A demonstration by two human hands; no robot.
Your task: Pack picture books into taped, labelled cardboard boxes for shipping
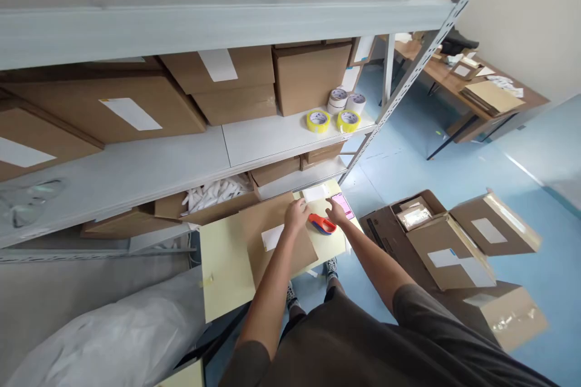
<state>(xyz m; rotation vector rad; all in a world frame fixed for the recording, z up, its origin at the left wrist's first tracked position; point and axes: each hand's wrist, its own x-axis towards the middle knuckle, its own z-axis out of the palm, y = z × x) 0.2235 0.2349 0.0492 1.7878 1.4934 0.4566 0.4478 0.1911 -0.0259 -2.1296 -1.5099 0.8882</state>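
Observation:
A flat brown cardboard piece (276, 236) with a white label lies on a pale yellow board (222, 266) low in front of the shelving. My left hand (296, 216) rests on the cardboard's far edge, fingers bent down on it. My right hand (336, 213) is closed on a red and blue tape dispenser (322, 224) that sits on the board beside the cardboard. A white slip (315, 193) and a pink sheet (342, 204) lie just beyond my hands.
Grey metal shelving (181, 157) holds brown boxes and several tape rolls (333, 115). An open box of white pieces (218, 193) sits on a lower shelf. Opened cartons (454, 242) stand on the blue floor at right. A white plastic bag (113, 332) lies at lower left.

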